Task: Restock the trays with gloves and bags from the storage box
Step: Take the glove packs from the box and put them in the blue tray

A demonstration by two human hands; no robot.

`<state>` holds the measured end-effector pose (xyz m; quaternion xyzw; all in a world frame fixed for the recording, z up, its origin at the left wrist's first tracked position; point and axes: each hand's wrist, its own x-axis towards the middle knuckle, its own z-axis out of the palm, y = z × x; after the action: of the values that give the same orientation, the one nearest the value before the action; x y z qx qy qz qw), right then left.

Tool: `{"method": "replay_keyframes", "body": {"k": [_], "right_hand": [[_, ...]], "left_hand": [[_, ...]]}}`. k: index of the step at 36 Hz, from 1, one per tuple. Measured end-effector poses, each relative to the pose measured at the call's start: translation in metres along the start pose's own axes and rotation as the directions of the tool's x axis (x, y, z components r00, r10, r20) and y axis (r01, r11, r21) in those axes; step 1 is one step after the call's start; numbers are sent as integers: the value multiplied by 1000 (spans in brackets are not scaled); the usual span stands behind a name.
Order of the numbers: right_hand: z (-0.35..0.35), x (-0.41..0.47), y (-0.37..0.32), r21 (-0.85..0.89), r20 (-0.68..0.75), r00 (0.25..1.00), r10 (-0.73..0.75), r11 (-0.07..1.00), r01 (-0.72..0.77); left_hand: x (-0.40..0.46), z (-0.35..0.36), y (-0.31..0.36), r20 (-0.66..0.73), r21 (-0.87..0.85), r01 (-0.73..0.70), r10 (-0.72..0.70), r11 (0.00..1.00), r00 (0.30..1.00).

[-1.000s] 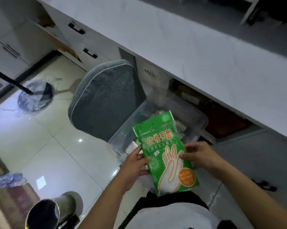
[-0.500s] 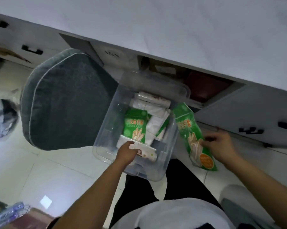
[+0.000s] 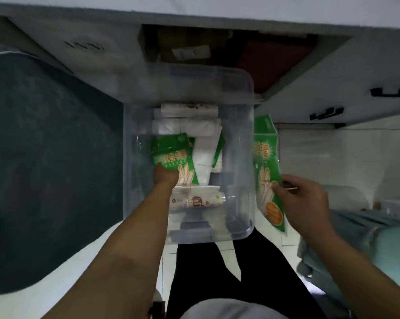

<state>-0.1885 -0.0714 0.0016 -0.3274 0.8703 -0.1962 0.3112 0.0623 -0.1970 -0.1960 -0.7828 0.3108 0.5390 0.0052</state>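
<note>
A white counter (image 3: 217, 8) runs across the top of the view, with open cabinet space below it holding a cardboard box (image 3: 185, 46). A dark grey chair cushion (image 3: 47, 162) fills the left side. On the tiled floor, directly below the cabinet opening, stands the clear plastic storage box (image 3: 245, 93), uncovered. It contains white folded bags (image 3: 187, 127) at the far end, a green glove packet (image 3: 173, 157) at centre-left, and a labelled roll of bags (image 3: 196, 199) at the near end.

The left hand (image 3: 165, 177) reaches inside the storage box and grasps the lower edge of the green glove packet (finger positions are partly hidden under the packet). The right hand (image 3: 302, 199) is outside the box, just beside its right wall, pinching a second glove packet (image 3: 267, 171) by its right edge; this packet hangs upright against the box wall. No trays are in view.
</note>
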Motion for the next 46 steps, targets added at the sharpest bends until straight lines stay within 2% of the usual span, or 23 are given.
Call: {"method": "replay_keyframes", "body": {"k": [3,6,12,15,22,30,34,39,43,46], "right_hand": [[1,-4,-1,50,-19,998,63,997,-61],[-1,-7,-3,121,0,992,129,984,-128],[-10,-10,-3,199,0,981,196,961,-192],[-16,-12,0,219,-1,975,220,952,-215],[-31,-27,8,288,-29,972,234,933,-216],[-59,-41,28,347,-25,975,221,917,-199],[-80,-42,37,370,-40,983,182,916,-154],[-110,-38,43,443,-60,988,139,891,-99],[-144,-35,47,487,-41,996,81,872,-51],[-174,-32,53,517,-6,998,56,855,-45]], "left_hand": [[15,6,6,-21,-128,68,-71,989,997],[26,11,11,18,-211,170,-170,963,985],[43,16,16,18,-264,277,-282,924,959],[50,17,15,-35,-196,271,-283,943,959],[36,27,23,-138,-17,58,-60,998,989],[-17,10,18,-186,-109,-212,190,971,964],[-66,-13,35,-260,-174,-441,391,880,883],[-145,-51,61,-271,-246,-646,589,722,761],[-211,-68,79,-230,-371,-696,666,615,710],[-253,-71,87,-173,-489,-675,697,553,696]]}}
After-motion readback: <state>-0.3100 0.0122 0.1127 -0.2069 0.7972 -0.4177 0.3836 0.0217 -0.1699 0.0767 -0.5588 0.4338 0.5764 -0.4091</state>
